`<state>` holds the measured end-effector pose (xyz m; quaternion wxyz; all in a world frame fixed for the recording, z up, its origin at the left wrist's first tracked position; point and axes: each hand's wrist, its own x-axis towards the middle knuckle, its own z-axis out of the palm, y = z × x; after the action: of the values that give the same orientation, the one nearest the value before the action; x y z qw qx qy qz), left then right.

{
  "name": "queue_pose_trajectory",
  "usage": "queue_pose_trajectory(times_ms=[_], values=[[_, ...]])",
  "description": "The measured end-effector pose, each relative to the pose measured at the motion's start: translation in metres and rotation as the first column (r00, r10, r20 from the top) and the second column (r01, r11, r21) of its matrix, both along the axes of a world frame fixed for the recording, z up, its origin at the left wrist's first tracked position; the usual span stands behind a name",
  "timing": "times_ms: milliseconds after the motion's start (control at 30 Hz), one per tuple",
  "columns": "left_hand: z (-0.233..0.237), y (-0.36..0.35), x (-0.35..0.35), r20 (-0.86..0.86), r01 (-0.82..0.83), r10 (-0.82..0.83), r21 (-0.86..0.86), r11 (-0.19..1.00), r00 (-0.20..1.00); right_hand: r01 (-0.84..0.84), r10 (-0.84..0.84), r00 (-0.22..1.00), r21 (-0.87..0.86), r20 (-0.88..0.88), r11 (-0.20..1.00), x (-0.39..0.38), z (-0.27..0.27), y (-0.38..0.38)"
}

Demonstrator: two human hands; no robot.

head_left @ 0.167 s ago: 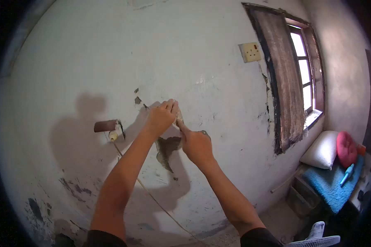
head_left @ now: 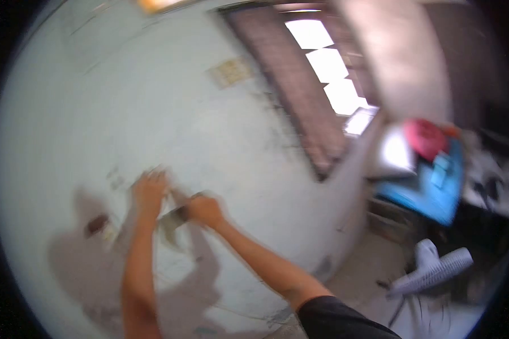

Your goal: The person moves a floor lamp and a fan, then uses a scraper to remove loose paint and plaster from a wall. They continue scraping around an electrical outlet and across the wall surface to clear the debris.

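My left hand is raised against the pale wall, its blurred fingers bent together near the surface. Just to its right and lower is my right hand, curled like a fist around something I cannot make out. A thin pale strip shows between the two hands. Below and between them, a dark, jagged broken patch in the plaster reaches toward my right hand. Left of my left forearm, a brown fixture sticks out from the wall. Motion smears the whole view.
A yellowed wall socket sits beside the window with its brown board. To the right are a white pillow, a red cushion and a blue cloth. A white fan stands at the lower right.
The view has swung to the right, so the wall, both hands and the window appear further left and more of the fan shows. Both hands stay near the broken patch.
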<state>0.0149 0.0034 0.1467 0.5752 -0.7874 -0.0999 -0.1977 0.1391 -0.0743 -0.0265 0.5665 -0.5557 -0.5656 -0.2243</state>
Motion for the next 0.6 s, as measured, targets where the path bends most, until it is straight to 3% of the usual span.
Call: queue_pose_trajectory(times_ms=[33, 67, 100, 133, 167, 233, 267, 300, 333, 367, 400, 433, 467, 500, 533, 567, 600], values=[[-0.020, -0.038, 0.006, 0.114, -0.080, 0.090, -0.087, 0.993, 0.989, -0.022, 0.022, 1.000, 0.040, 0.006, 0.999, 0.011, 0.011, 0.000], [-0.048, -0.054, 0.005, 0.106, -0.008, 0.032, -0.216, 0.976, 0.994, -0.152, 0.152, 0.988, -0.006, 0.001, 0.988, 0.032, -0.016, 0.008], [-0.079, -0.054, 0.004, 0.132, -0.024, 0.063, -0.278, 0.960, 0.989, -0.094, 0.115, 0.992, -0.283, 0.060, 0.955, 0.057, -0.028, -0.037], [-0.100, -0.100, -0.002, 0.145, -0.005, 0.083, -0.474, 0.881, 0.986, -0.056, 0.082, 0.994, -0.306, 0.075, 0.950, 0.079, -0.045, -0.081], [-0.126, -0.127, -0.014, 0.191, 0.225, -0.161, -0.387, 0.894, 0.968, -0.088, 0.118, 0.992, -0.430, 0.042, 0.898, 0.105, -0.060, -0.117], [-0.193, -0.142, -0.051, 0.135, 0.228, -0.186, -0.449, 0.864, 0.973, 0.023, -0.029, 1.000, -0.475, -0.004, 0.880, 0.144, -0.086, -0.266], [-0.246, -0.165, -0.057, 0.132, 0.262, -0.229, -0.583, 0.769, 0.964, 0.074, -0.116, 0.992, -0.545, -0.043, 0.835, 0.151, -0.111, -0.353], [-0.293, -0.200, -0.067, 0.101, 0.251, -0.255, -0.700, 0.668, 0.962, 0.091, -0.189, 0.970, -0.495, -0.152, 0.864, 0.151, -0.147, -0.446], [-0.342, -0.223, -0.066, 0.079, 0.228, -0.289, -0.818, 0.528, 0.954, 0.002, -0.214, 0.928, -0.573, -0.303, 0.820, 0.147, -0.161, -0.537], [-0.389, -0.249, -0.069, 0.028, 0.149, -0.311, -0.917, 0.371, 0.950, -0.018, -0.146, 0.864, -0.319, -0.481, 0.948, 0.133, -0.189, -0.612], [-0.431, -0.272, -0.071, -0.037, 0.040, -0.344, -0.976, 0.215, 0.938, 0.043, -0.319, 0.772, -0.456, -0.549, 0.889, 0.112, -0.212, -0.688], [-0.471, -0.289, -0.071, -0.117, -0.090, -0.370, -0.992, 0.090, 0.921, -0.073, -0.478, 0.455, -0.566, -0.752, 0.821, 0.077, -0.199, -0.762], [-0.508, -0.313, -0.067, -0.172, -0.201, -0.424, -0.979, -0.023, 0.889, 0.080, -0.643, 0.377, -0.668, -0.667, 0.740, 0.041, -0.219, -0.827], [-0.538, -0.331, -0.061, -0.222, -0.296, -0.475, -0.951, -0.088, 0.852, 0.325, -0.739, 0.304, -0.663, -0.602, 0.674, 0.001, -0.258, -0.892], [-0.559, -0.347, -0.058, -0.264, -0.386, -0.530, -0.913, -0.133, 0.806, 0.345, -0.897, -0.005, -0.843, -0.442, 0.414, -0.042, -0.294, -0.954], [-0.577, -0.359, -0.048, -0.288, -0.450, -0.583, -0.880, -0.152, 0.760, 0.307, -0.908, -0.320, -0.936, -0.270, 0.170, -0.098, -0.332, -1.001], [-0.590, -0.368, -0.039, -0.301, -0.498, -0.626, -0.852, -0.163, 0.720, 0.107, -0.797, -0.604, -0.989, 0.014, -0.099, -0.164, -0.354, -1.024]])
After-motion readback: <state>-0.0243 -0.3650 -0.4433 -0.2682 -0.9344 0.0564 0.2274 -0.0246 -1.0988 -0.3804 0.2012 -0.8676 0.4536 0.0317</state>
